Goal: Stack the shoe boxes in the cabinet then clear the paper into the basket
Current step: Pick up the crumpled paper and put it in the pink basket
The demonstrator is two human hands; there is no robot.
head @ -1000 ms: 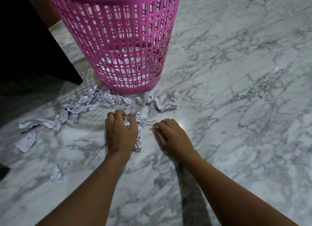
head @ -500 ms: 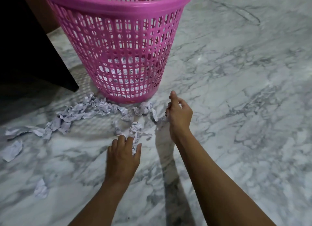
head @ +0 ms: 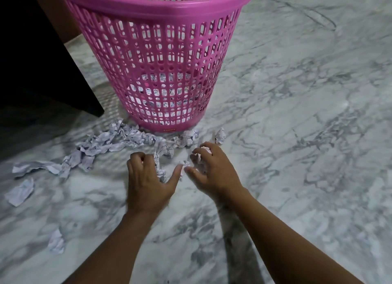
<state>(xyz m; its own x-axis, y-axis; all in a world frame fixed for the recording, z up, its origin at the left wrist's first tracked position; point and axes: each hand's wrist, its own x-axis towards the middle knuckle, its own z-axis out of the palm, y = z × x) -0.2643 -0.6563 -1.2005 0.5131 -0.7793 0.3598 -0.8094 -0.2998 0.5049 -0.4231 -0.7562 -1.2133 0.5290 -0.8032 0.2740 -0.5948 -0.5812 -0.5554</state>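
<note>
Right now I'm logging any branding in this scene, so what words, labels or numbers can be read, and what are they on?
Small label at the base of the pink basket: lettering is there, but too small and blurred to read.
Print on the crumpled paper scraps on the marble floor: dark marks only, unreadable.
Paper inside the basket: print seen through the holes, unreadable.
Nothing else bears text.

We see a white marble floor [head: 297, 114] with grey veins, and a dark piece of furniture [head: 38, 71] standing at our upper left.
</note>
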